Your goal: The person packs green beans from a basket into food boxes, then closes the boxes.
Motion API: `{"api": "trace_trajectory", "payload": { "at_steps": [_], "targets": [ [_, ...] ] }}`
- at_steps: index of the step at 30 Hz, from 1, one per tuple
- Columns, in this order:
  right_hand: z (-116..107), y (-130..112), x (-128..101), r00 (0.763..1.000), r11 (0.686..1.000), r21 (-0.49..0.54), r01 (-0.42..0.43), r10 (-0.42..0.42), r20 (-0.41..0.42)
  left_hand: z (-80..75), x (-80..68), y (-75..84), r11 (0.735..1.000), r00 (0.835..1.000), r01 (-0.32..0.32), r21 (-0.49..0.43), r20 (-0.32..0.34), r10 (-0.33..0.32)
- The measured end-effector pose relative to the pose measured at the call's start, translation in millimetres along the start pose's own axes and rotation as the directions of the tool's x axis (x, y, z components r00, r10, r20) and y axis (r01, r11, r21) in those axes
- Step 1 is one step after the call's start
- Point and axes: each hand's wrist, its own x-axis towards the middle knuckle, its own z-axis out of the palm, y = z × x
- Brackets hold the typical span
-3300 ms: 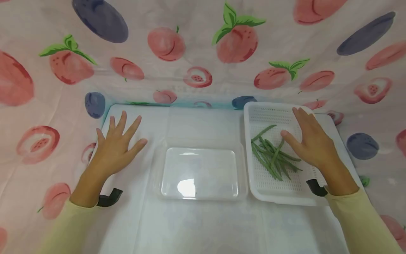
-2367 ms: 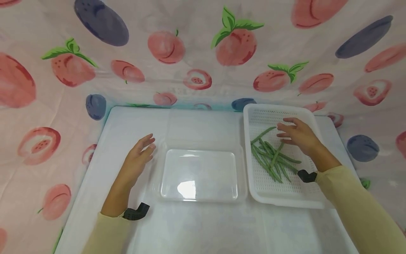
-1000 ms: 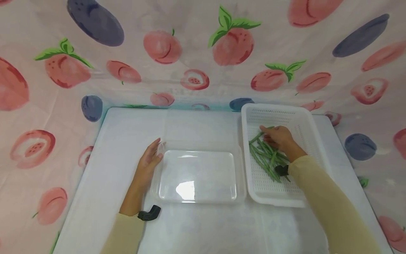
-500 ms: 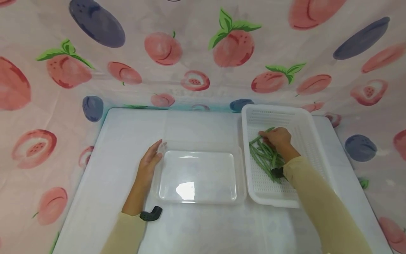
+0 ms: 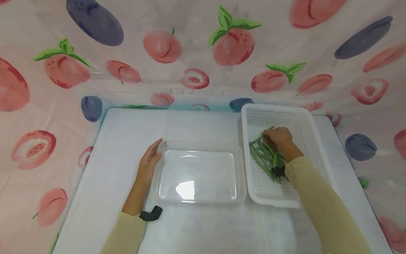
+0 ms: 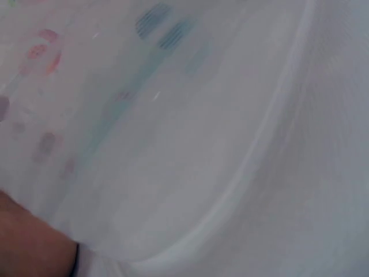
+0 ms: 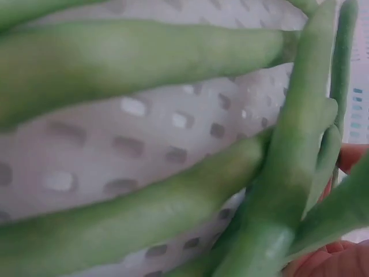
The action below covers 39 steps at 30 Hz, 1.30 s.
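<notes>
Several long, slender green beans (image 5: 261, 162) lie in a loose heap in the left part of a white, rectangular, perforated plastic basket (image 5: 245, 141), which stands toward the right of a smooth white surface (image 5: 203, 229). The right hand (image 5: 279, 137) reaches down into the basket over the far end of the heap, its grip curled and grasping some of the beans; how many cannot be told. The right wrist view shows fingertips beyond the stalks, one bean passing between them. Just left of the basket sits a clear, rectangular plastic container (image 5: 198, 173) with a bright reflection on its base. The left hand (image 5: 147, 158) rests against that container's left end near the far corner, fingers fairly straight and unclenched. Both arms wear pale yellow sleeves (image 5: 320, 201), and a pink fabric backdrop (image 5: 196, 46) printed with peaches and dark blue fruit surrounds the far edge.
</notes>
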Motion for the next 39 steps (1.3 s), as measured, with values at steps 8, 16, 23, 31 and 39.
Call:
{"api": "trace_trajectory", "payload": {
  "at_steps": [8, 16, 23, 31, 39],
  "targets": [
    [-8.8, -2.7, 0.3, 0.991, 0.990, 0.142, -0.018, -0.002, 0.137, 0.4, 0.0, 0.0, 1.000, 1.000, 0.002, 0.006, 0.016, -0.002],
    [7.2, -17.7, 8.7, 0.955, 0.990, 0.132, -0.048, 0.007, 0.295, -15.1, -8.1, -0.1, 1.000, 0.999, 0.023, 0.006, -0.026, -0.022],
    [-18.3, -14.8, -5.3, 0.938, 0.979, 0.154, -0.134, 0.075, 0.338, -4.5, -1.8, 0.3, 1.000, 0.999, -0.008, -0.024, 0.037, 0.009],
    [-35.9, -13.0, -18.3, 0.920, 0.981, 0.167, -0.101, 0.028, 0.392, 3.4, -0.8, -0.4, 0.999, 0.999, -0.011, -0.042, 0.040, 0.012],
    [-32.5, -15.6, -16.1, 0.882, 0.976, 0.194, -0.097, -0.007, 0.471, -0.9, -0.8, -3.2, 0.999, 0.999, -0.031, -0.022, 0.038, 0.031]
  ]
}}
